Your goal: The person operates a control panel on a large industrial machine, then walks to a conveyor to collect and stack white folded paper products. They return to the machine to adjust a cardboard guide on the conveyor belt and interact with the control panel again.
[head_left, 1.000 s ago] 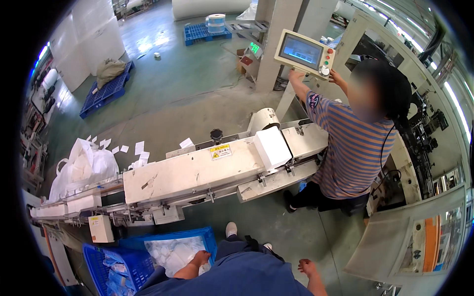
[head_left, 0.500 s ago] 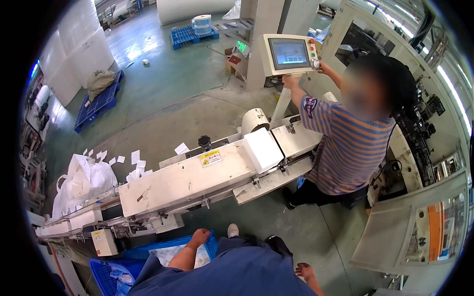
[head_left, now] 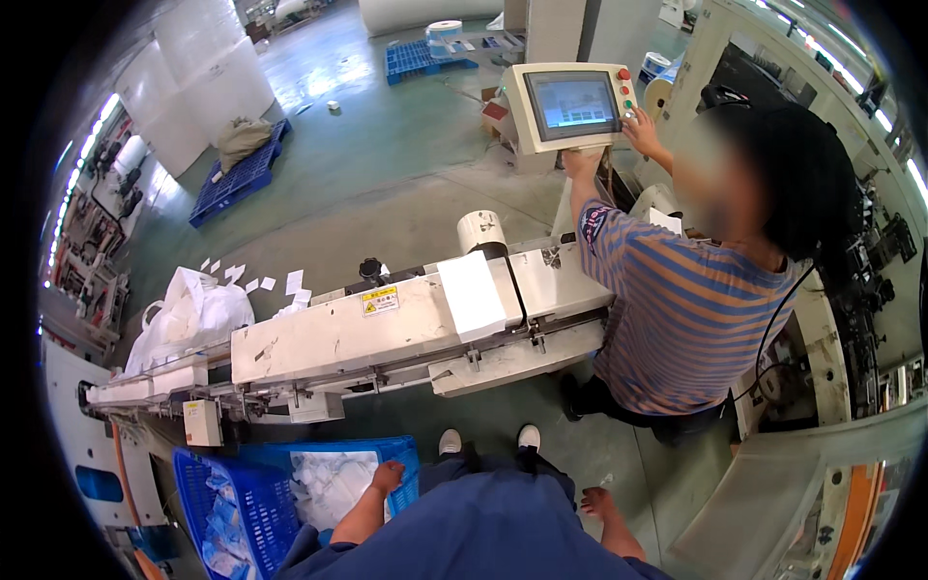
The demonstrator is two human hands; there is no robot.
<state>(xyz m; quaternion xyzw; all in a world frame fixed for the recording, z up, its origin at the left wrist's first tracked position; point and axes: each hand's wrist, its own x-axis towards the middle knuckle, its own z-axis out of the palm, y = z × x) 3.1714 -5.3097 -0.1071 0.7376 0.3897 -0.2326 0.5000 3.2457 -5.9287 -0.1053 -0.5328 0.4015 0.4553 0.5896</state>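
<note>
My left hand (head_left: 388, 476) hangs at my side over the blue bin (head_left: 402, 454) that holds crumpled white material. Its fingers are curled in, and nothing shows in them. On my other side, my right hand (head_left: 597, 503) hangs above the floor with fingers loosely bent and a little apart, holding nothing I can see. Ahead of me runs a long cream machine cover (head_left: 338, 333), with a white stack or block (head_left: 472, 295) lying on top. Neither hand touches the machine.
A co-worker in a striped shirt (head_left: 677, 309) stands ahead on the right, hands at a control panel (head_left: 570, 104). A blue basket (head_left: 266, 512) of packets stands at lower left. Beyond the machine are a white sack (head_left: 193, 314), scattered white sheets (head_left: 294, 282) and a blue pallet (head_left: 242, 179).
My view has shifted, bringing more of the bin, basket and both my shoes into sight. My arms still hang down. The co-worker's right hand remains at the panel's controls, its fingers repositioned.
</note>
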